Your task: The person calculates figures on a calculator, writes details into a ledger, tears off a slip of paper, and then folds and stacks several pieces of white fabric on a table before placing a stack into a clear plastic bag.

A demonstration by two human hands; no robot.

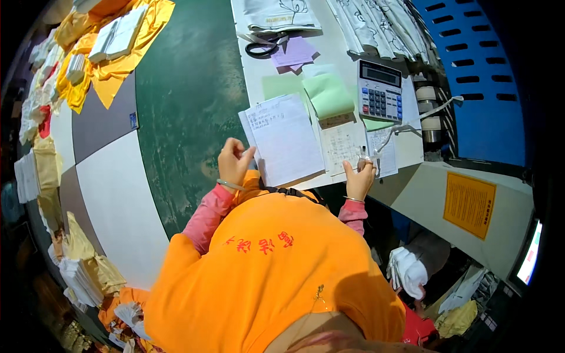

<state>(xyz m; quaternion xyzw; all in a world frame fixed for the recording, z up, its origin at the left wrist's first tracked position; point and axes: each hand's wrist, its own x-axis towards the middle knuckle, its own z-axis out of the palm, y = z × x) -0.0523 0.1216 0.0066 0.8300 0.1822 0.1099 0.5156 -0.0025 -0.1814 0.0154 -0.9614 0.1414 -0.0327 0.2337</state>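
My left hand (234, 163) is curled at the left edge of a stack of white written sheets (285, 141), thumb and forefinger together. A small pale bit shows at its fingertips, too small to name. My right hand (360, 180) rests at the table's near edge, right of the sheets. Its fingers are bent around a small clear piece with a dark tip (363, 154), to which a white cord (412, 125) runs. Between the hands lies a cream handwritten slip (342, 147), partly under the white sheets. A light green sheet (328, 97) curls up behind it.
A grey calculator (380, 91) sits at the right, near metal-rimmed cylinders (431, 126) and a blue slotted panel (479, 76). Black-handled scissors (265, 46) and purple slips (293, 53) lie farther back. Folded white cloth (279, 13) is at the far edge. Dark green surface (188, 94) spreads left.
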